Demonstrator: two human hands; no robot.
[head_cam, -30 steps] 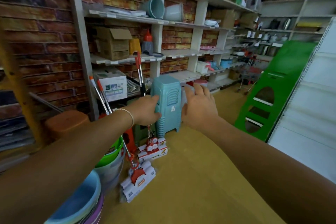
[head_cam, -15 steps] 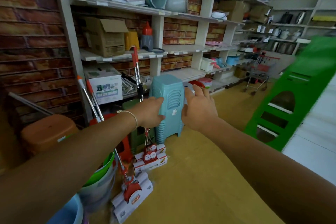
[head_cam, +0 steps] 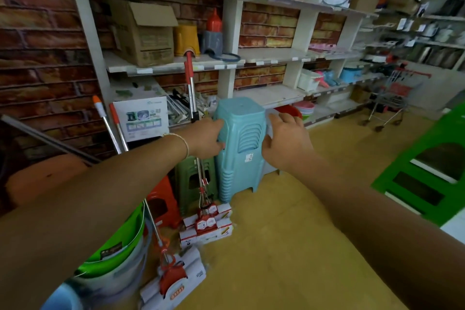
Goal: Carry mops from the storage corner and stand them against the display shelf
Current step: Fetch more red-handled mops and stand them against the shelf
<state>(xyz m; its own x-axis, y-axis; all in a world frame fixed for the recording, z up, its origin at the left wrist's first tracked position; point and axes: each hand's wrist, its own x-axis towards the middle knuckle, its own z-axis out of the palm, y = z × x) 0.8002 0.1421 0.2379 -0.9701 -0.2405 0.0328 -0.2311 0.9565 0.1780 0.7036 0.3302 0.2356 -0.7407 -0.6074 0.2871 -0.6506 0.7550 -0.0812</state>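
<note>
Three mops lean against the white display shelf [head_cam: 232, 40]. One has a red grip [head_cam: 189, 75] and a red-and-white head [head_cam: 206, 224] on the floor. Two more have orange-tipped handles [head_cam: 105, 121], and a boxed white head [head_cam: 173, 282] lies at the bottom. A tall stack of teal plastic stools [head_cam: 239, 148] stands just right of the mops. My left hand [head_cam: 205, 137] grips the stack's left edge. My right hand [head_cam: 286, 139] rests against its right side with fingers spread. Neither hand touches a mop.
Green stools [head_cam: 193, 178] and orange stools [head_cam: 161, 201] stand behind the mop heads. Nested buckets [head_cam: 113, 246] fill the lower left. A green panel [head_cam: 427, 171] leans at the right, and a small shopping cart [head_cam: 392, 98] stands far down the yellow-floored aisle.
Both hands stay on the teal stool stack. The view has drawn closer and turned a little left, so the mops and shelf look larger.
</note>
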